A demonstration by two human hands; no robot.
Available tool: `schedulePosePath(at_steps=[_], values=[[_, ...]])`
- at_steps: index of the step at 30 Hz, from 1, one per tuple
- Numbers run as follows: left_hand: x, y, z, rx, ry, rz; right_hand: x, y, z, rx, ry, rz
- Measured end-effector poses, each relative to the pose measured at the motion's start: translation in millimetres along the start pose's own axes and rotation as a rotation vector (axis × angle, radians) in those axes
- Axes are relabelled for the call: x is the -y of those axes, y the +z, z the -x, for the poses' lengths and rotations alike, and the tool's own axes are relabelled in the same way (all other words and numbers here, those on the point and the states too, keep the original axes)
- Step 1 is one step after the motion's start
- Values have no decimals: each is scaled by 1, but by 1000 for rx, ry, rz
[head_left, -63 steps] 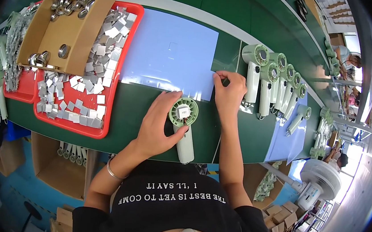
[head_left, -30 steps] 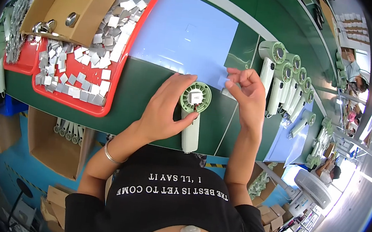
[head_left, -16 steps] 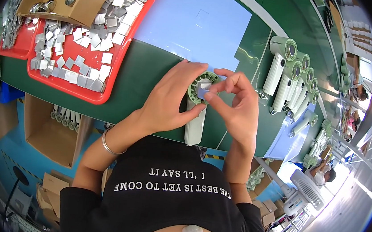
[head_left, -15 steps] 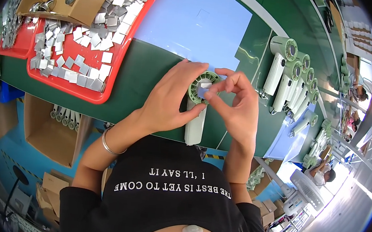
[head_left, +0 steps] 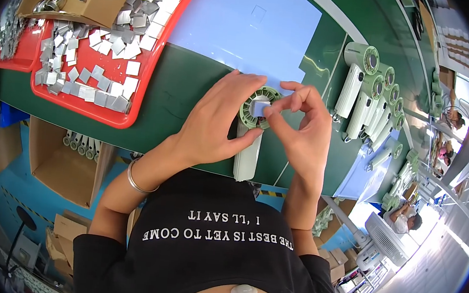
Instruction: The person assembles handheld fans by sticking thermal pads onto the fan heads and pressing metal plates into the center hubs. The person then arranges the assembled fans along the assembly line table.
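Note:
My left hand (head_left: 215, 113) curls around the ring-shaped head of a pale green handheld fan (head_left: 246, 159), its handle pointing back at my body. Inside the round head, radial slots circle the middle. A small blue square piece (head_left: 259, 109) lies against a pale square there. The thumb and forefinger of my right hand (head_left: 306, 133) pinch at the right edge of the blue piece. Whether it is stuck down or loose I cannot tell.
A red tray (head_left: 150, 76) holds many small silvery squares, with a cardboard box (head_left: 98, 6) over its far part. A blue mat (head_left: 240, 28) covers part of the green table (head_left: 178, 84). Several similar fans (head_left: 350, 92) lie in a row at right.
My right fingertips have shifted slightly right and up, uncovering more of the blue piece. The left hand keeps its hold on the fan.

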State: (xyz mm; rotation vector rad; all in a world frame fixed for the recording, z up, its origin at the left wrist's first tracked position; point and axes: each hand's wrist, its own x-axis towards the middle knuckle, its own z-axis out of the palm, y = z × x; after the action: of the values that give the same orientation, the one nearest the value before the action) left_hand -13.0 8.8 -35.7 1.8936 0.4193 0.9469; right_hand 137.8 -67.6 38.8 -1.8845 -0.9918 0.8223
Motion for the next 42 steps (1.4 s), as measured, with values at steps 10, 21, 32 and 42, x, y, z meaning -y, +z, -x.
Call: schedulePosePath(at_steps=[10, 21, 32, 42], values=[[3, 1, 3, 21, -14, 2, -3, 1, 0, -16, 1, -18], [1, 1, 0, -2, 12, -12, -4, 6, 5, -80, -115, 232], [-9, -19, -4, -33, -34, -64, -4, 0, 14, -37, -210, 199], [37, -307, -115, -48, -357, -774, -35, -25, 38, -209, -79, -7]])
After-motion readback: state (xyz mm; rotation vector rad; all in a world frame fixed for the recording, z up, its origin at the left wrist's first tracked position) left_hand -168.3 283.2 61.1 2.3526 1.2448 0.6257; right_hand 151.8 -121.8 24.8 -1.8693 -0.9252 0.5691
